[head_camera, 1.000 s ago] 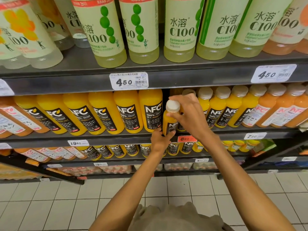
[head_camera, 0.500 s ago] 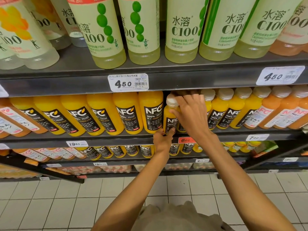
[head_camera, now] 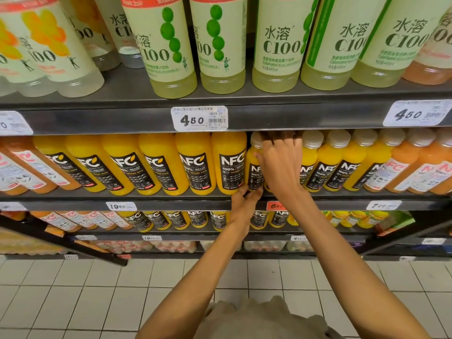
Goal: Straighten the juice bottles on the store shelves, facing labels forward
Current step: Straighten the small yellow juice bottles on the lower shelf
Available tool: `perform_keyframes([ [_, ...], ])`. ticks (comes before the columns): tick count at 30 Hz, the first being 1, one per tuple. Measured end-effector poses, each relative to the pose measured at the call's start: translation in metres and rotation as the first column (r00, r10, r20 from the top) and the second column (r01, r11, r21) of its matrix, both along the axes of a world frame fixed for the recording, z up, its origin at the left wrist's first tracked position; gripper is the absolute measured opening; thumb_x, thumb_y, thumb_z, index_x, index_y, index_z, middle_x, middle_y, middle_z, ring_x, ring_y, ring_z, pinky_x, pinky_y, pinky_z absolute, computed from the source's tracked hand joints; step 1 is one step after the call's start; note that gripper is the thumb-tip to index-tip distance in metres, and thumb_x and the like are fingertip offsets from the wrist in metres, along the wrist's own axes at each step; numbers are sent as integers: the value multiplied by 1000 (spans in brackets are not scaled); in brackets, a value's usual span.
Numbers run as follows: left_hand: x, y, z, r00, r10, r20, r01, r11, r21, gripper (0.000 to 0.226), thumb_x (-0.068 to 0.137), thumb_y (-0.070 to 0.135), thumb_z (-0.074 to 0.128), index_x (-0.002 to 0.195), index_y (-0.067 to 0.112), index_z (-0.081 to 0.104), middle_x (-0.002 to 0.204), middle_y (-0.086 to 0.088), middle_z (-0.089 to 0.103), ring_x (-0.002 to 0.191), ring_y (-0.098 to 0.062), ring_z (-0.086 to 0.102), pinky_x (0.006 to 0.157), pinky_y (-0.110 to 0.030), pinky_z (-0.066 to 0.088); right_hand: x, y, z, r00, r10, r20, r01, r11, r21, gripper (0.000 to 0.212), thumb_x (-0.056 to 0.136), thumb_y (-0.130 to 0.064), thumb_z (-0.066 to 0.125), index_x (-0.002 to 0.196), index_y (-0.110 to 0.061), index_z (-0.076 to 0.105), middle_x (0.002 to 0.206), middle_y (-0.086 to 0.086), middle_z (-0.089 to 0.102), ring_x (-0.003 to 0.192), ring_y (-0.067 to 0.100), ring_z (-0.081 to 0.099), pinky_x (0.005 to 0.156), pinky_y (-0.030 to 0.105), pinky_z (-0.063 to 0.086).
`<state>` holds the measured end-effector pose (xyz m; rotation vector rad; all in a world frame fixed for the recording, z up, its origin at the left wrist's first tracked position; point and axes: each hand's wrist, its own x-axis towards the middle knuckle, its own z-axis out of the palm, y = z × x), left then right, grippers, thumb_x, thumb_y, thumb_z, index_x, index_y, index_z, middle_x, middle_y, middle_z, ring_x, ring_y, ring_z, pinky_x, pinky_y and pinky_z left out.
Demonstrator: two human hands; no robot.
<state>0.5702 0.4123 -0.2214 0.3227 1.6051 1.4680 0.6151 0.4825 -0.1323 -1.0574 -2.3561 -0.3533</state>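
Small NFC juice bottle (head_camera: 254, 167), likely rigid and slick, is gripped at shoulder by right hand (head_camera: 281, 165) and base by left hand (head_camera: 244, 199).

1. The top shelf (head_camera: 122, 116) carries a row of C100 bottles (head_camera: 278, 45) standing along its front edge.
2. On the middle shelf (head_camera: 171, 204) below, large NFC bottles (head_camera: 195, 162) stand side by side on the left, and small capped bottles (head_camera: 342, 162) fill the right.
3. Between those two groups stands a small NFC bottle (head_camera: 254, 167); the left hand (head_camera: 244, 199) touches its base from below, and the right hand (head_camera: 281, 165) lies just right of it, fingers (head_camera: 288, 143) reaching back under the top shelf.
4. A lower shelf (head_camera: 195, 233) with more bottles sits beneath, above the floor (head_camera: 73, 302).
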Motion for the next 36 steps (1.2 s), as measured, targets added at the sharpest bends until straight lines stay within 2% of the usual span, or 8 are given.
perform_keyframes([
  [3,-6,-9,-2,999,52,-14,-52,999,-16,26,94,2,53,118,5,60,126,-9,61,118,-20,55,108,-36,40,-5,-3,3,995,70,-70,-78,990,-117,36,78,-33,75,59,-8,57,51,5,49,56,21,41,64,34,30],
  [7,-20,-22,-5,971,238,7,-236,966,-109,34,92,-6,50,125,1,50,119,-16,57,118,-27,54,104,-39,43,-29,-13,14,973,184,-138,-215,943,-253,63,84,-52,63,49,-21,21,44,-9,18,43,12,22,49,27,15],
  [10,-31,-30,-5,968,251,-7,-251,962,-108,39,92,-8,49,130,0,47,112,-11,54,107,-21,54,91,-33,49,-51,-16,15,970,141,-197,-217,869,-446,64,86,-60,53,47,-20,22,42,-8,22,41,8,20,54,28,23],
  [16,-42,-35,-6,969,246,-14,-246,966,-75,43,91,-8,52,131,4,46,112,-9,55,109,-21,53,106,-40,41,-59,-10,13,948,36,-318,-229,768,-599,56,92,-37,55,45,-18,31,42,-7,27,45,7,26,76,34,21],
  [22,-44,-40,-8,970,242,-21,-241,970,32,33,90,-12,51,108,15,47,90,1,46,77,-7,47,69,-15,47,-51,-23,15,895,93,-437,-321,813,-485,57,89,-26,60,48,-21,20,45,-8,19,46,7,19,60,27,14],
  [26,-34,-52,-12,939,162,-303,-171,985,-3,64,79,3,73,134,7,41,120,-6,43,107,-18,50,94,-32,48,-43,-33,15,869,113,-482,-332,856,-397,57,91,-35,60,55,-23,17,51,-9,21,55,16,30,67,28,21],
  [30,-31,-66,-18,789,57,-612,-100,994,-36,98,64,32,86,142,15,31,140,-4,36,131,-18,34,108,-37,35,-34,-39,15,834,133,-535,-379,844,-380,48,92,-41,57,59,-21,29,56,-6,33,64,18,40,73,30,30],
  [36,-23,-92,-20,890,-82,-449,81,996,-21,83,60,19,89,125,28,38,118,9,57,114,-10,56,90,-24,50,-18,-55,4,844,163,-511,-432,771,-468,38,88,-43,61,78,-9,47,74,1,52,76,20,51,66,28,35],
])
